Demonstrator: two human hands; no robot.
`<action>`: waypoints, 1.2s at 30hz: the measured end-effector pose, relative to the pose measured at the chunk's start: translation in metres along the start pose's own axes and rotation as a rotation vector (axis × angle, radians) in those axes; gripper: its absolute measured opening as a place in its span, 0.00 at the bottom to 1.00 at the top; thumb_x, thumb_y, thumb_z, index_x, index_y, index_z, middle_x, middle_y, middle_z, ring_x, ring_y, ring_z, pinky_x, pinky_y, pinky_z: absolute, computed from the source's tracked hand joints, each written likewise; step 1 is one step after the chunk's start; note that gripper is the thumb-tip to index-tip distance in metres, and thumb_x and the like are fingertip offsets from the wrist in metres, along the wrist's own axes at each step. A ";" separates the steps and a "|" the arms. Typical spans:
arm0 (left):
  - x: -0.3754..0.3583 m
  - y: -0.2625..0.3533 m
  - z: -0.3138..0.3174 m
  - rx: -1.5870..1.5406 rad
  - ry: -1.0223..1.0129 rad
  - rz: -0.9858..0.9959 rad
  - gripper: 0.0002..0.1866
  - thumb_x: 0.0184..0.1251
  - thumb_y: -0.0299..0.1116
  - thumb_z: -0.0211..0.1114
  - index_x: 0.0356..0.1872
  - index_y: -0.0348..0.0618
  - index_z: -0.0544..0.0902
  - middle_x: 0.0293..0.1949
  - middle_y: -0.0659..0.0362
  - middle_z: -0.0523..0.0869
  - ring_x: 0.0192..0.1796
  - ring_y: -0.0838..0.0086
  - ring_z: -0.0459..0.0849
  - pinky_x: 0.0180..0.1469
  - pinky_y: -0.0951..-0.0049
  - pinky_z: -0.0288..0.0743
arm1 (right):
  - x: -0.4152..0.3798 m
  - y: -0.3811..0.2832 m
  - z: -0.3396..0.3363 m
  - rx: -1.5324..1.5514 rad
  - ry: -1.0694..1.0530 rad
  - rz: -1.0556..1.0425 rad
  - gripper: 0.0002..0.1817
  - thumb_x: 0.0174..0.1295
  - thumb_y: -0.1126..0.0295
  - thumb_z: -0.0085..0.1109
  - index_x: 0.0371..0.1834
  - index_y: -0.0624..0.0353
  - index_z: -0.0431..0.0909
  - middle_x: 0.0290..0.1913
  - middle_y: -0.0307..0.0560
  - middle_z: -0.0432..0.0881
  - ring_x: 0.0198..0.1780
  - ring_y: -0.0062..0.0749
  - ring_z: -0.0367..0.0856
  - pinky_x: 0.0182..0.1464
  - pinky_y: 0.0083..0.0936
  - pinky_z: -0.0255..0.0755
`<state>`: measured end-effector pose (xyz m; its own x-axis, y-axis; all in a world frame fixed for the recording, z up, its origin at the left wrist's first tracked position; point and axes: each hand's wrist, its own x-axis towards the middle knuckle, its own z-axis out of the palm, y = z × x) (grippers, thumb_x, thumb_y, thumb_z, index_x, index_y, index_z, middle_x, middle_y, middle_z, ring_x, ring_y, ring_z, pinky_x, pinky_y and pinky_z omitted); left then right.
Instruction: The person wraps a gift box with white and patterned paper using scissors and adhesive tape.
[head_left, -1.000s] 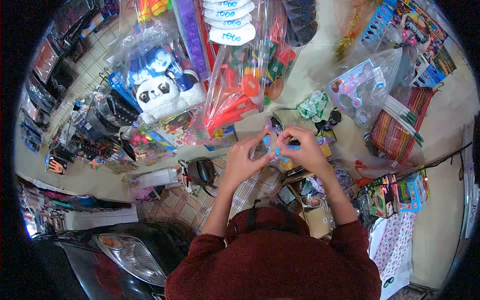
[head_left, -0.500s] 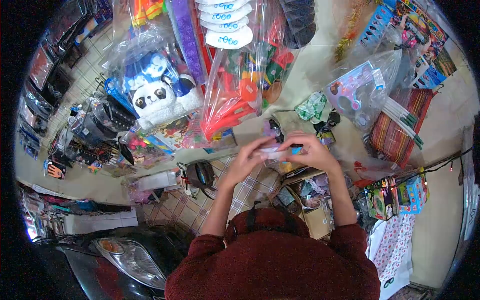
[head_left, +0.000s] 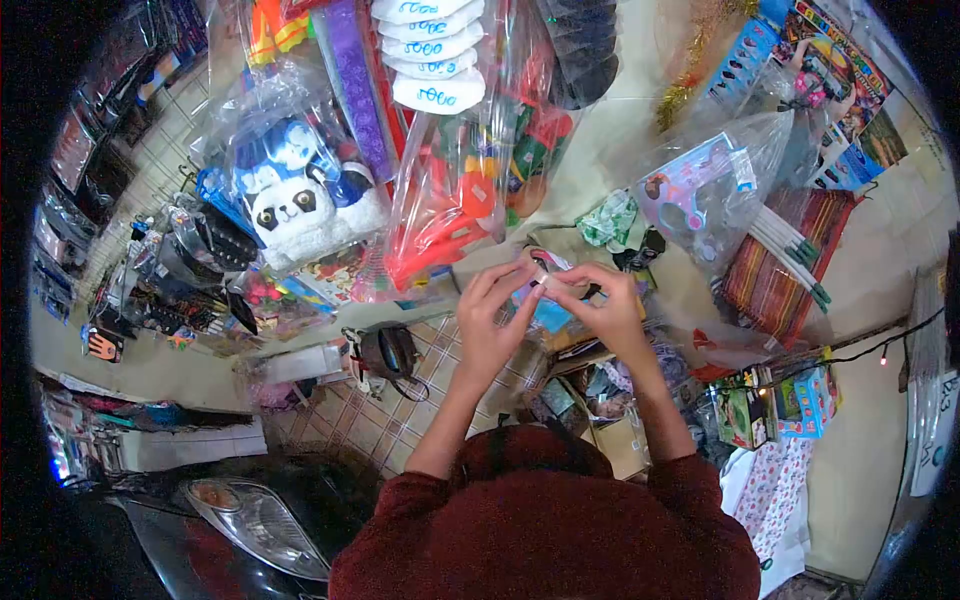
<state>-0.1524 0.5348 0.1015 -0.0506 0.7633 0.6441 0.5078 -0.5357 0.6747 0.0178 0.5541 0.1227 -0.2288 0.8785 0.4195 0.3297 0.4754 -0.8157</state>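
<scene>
My left hand (head_left: pixel 494 318) and my right hand (head_left: pixel 610 308) meet in front of my chest, fingertips close together. Between them is a small whitish strip (head_left: pixel 543 279), pinched from both sides; its exact kind I cannot tell. Thumbs and forefingers cover most of it. Behind and just below the fingers shows a light blue item (head_left: pixel 553 314) among the goods by the wall. A green and white plastic bag (head_left: pixel 612 220) lies beyond my right hand.
Clear bags hang on the wall, one with a panda plush (head_left: pixel 297 212), another with red plastic toys (head_left: pixel 440 240). An open cardboard box (head_left: pixel 622 447) stands below my right forearm. A dark backpack (head_left: pixel 388 352) sits on the tiled floor. At lower left is a motorbike headlight (head_left: pixel 265 520).
Both hands have tilted and the fingertips have drawn nearer each other. The white strip now shows smaller between them. The whole view has shifted slightly.
</scene>
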 end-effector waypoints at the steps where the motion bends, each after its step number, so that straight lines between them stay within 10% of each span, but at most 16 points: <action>1: -0.001 0.000 0.002 0.001 0.010 -0.015 0.11 0.54 0.27 0.70 0.40 0.39 0.86 0.44 0.53 0.85 0.45 0.61 0.83 0.48 0.66 0.75 | -0.001 0.001 -0.001 0.005 -0.001 0.005 0.11 0.51 0.72 0.70 0.36 0.67 0.82 0.35 0.47 0.85 0.36 0.24 0.81 0.42 0.21 0.72; 28: 0.076 -0.058 0.103 -0.020 -0.141 0.058 0.04 0.60 0.25 0.63 0.35 0.39 0.77 0.36 0.53 0.82 0.39 0.56 0.81 0.41 0.63 0.72 | 0.059 0.065 -0.034 -0.160 0.150 0.026 0.10 0.51 0.73 0.69 0.35 0.64 0.82 0.32 0.48 0.82 0.32 0.33 0.81 0.35 0.26 0.72; 33: 0.090 -0.065 0.100 -0.232 -0.150 -0.065 0.04 0.64 0.25 0.60 0.37 0.36 0.77 0.33 0.55 0.80 0.35 0.67 0.79 0.37 0.73 0.70 | 0.060 0.089 -0.053 -0.164 -0.041 -0.102 0.10 0.57 0.69 0.66 0.34 0.65 0.81 0.31 0.48 0.81 0.31 0.29 0.79 0.35 0.23 0.71; 36: 0.092 -0.077 0.098 -0.396 -0.241 -0.194 0.05 0.67 0.26 0.59 0.38 0.36 0.77 0.30 0.60 0.78 0.34 0.78 0.75 0.37 0.79 0.67 | 0.051 0.088 -0.056 0.450 -0.184 0.166 0.12 0.61 0.65 0.63 0.32 0.65 0.80 0.26 0.44 0.78 0.27 0.22 0.75 0.30 0.21 0.68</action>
<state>-0.1121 0.6812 0.0735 0.1125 0.8991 0.4230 0.1414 -0.4358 0.8888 0.0862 0.6437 0.0945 -0.3774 0.8981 0.2259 -0.0423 0.2269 -0.9730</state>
